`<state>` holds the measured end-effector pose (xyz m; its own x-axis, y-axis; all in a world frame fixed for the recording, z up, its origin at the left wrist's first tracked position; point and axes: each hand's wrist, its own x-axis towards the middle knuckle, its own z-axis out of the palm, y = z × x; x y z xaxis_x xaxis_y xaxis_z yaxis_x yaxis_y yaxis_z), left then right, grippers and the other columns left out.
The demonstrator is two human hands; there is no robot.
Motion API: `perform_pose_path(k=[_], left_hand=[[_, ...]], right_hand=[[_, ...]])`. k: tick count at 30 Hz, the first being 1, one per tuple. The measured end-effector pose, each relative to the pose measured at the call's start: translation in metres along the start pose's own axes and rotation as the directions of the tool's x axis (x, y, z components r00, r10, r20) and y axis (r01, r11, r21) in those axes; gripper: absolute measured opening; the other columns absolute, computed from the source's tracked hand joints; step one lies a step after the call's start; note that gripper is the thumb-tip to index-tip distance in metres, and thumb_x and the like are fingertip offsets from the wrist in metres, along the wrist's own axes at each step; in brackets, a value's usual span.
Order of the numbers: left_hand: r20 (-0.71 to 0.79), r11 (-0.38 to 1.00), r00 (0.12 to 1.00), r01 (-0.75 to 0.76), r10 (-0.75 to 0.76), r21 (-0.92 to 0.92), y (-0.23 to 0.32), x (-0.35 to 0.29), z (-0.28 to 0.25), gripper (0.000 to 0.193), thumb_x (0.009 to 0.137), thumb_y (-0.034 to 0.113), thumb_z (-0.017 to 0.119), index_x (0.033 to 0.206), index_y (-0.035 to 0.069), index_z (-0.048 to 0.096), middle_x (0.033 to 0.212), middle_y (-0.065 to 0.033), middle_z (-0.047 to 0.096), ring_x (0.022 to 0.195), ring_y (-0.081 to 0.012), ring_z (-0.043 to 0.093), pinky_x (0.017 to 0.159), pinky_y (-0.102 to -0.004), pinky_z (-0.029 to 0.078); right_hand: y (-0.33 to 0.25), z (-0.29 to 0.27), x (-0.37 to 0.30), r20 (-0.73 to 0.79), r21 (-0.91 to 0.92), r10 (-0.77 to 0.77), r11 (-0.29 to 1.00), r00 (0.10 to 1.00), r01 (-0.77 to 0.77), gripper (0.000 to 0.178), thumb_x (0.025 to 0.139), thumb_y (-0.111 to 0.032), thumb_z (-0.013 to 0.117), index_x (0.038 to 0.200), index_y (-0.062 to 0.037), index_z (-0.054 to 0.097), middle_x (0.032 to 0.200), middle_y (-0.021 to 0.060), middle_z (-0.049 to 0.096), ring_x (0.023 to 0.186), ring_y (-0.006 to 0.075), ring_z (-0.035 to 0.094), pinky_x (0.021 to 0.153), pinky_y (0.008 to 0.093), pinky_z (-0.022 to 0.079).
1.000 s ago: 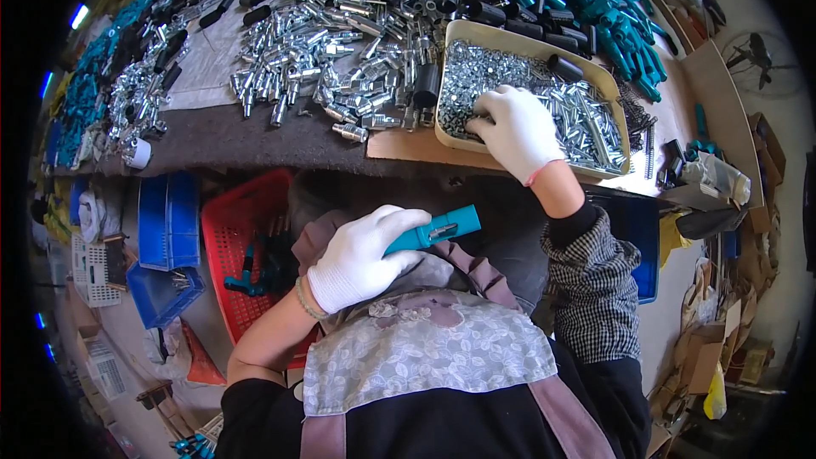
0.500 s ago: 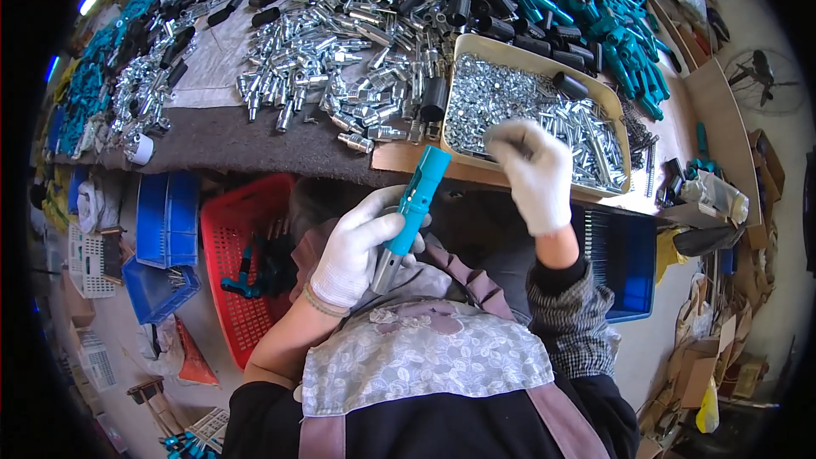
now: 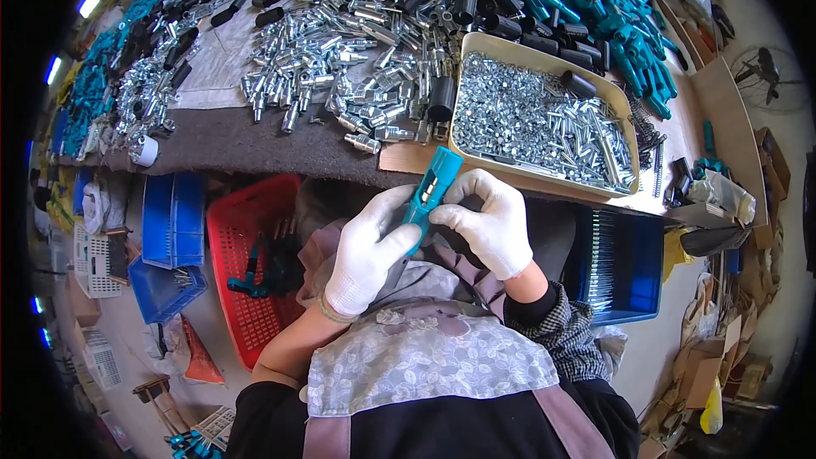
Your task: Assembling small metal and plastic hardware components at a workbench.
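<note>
My left hand [image 3: 366, 252], in a white glove, is wrapped round a teal tool handle [image 3: 437, 177] over my lap. The handle is tilted, its upper end pointing away from me. A slot in its side shows metal inside, and a grey tube end lies below my palm. My right hand [image 3: 491, 223], gloved too, has thumb and forefinger closed against the handle's right side. Whatever small part may be between those fingertips is hidden. Just beyond both hands, a cream tray [image 3: 544, 167] of small metal pieces and pins stands at the table edge.
Metal fittings [image 3: 365, 76] are heaped across the table, with black sleeves [image 3: 510, 27] and teal handles [image 3: 629, 51] at the back right. Below the table, a red basket [image 3: 231, 289] and blue bins [image 3: 172, 221] stand left, and another blue bin [image 3: 639, 289] right.
My right hand has come from over the tray, down and left, to the teal handle. The handle has tilted further, and my left hand has shifted slightly right.
</note>
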<state>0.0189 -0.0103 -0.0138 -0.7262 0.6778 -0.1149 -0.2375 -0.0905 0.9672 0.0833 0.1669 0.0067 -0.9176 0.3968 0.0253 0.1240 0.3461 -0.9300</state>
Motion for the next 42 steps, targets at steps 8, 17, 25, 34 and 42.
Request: perform_pose_path(k=[8,17,25,34,42], left_hand=[[0.118,0.990,0.989,0.100,-0.087,-0.104,0.011,-0.002,-0.001,0.049,0.096,0.009,0.060,0.141,-0.005,0.047,0.111,-0.0089,0.063,0.091,-0.0137,0.061,0.077,-0.0274,0.052],[0.193,0.867,0.980,0.142,-0.054,-0.478,0.000,-0.001,-0.011,0.070,0.093,0.035,0.069,0.142,-0.006,0.042,0.106,-0.0129,0.062,0.082,-0.0179,0.064,0.067,-0.0281,0.054],[0.056,0.826,0.994,0.109,-0.093,-0.552,-0.005,-0.001,-0.026,0.060,0.100,0.030,0.061,0.146,0.000,0.039,0.112,-0.0152,0.063,0.085,-0.0183,0.066,0.067,-0.0288,0.057],[0.035,0.906,0.994,0.110,-0.105,-0.408,0.010,-0.002,-0.023,0.058,0.100,0.026,0.060,0.144,-0.006,0.040,0.112,-0.0154,0.063,0.085,-0.0175,0.066,0.069,-0.0279,0.057],[0.336,0.928,0.894,0.353,-0.297,-0.119,0.016,0.000,-0.011,0.075,0.091,0.039,0.072,0.141,-0.009,0.044,0.108,-0.0144,0.064,0.084,-0.0148,0.064,0.069,-0.0248,0.055]], right_hand=[[-0.001,-0.003,0.005,0.275,0.563,0.138,0.779,0.952,-0.275,0.035,0.079,-0.004,0.079,0.109,-0.0003,0.060,0.098,0.0043,0.067,0.088,0.0114,0.063,0.082,0.0277,0.052],[-0.014,-0.017,0.041,0.477,0.166,-0.107,0.986,0.872,0.030,0.040,0.084,-0.024,0.078,0.115,-0.0028,0.067,0.094,0.0101,0.071,0.088,0.0161,0.066,0.083,0.0323,0.052],[-0.013,-0.019,0.124,0.301,-0.816,-0.522,0.291,0.798,0.499,0.011,0.080,-0.021,0.071,0.085,-0.0111,0.071,0.087,0.0077,0.063,0.090,0.0283,0.062,0.077,0.0416,0.052],[-0.023,-0.052,0.070,-0.025,-0.133,-0.168,0.978,0.985,0.164,0.019,0.085,-0.014,0.064,0.094,-0.0014,0.075,0.081,0.0127,0.073,0.074,0.0183,0.069,0.074,0.0290,0.053],[-0.014,-0.091,0.063,0.322,-0.320,-0.099,0.925,0.942,0.207,0.028,0.076,-0.023,0.060,0.086,-0.0015,0.074,0.068,0.0170,0.065,0.063,0.0274,0.064,0.066,0.0359,0.052]])
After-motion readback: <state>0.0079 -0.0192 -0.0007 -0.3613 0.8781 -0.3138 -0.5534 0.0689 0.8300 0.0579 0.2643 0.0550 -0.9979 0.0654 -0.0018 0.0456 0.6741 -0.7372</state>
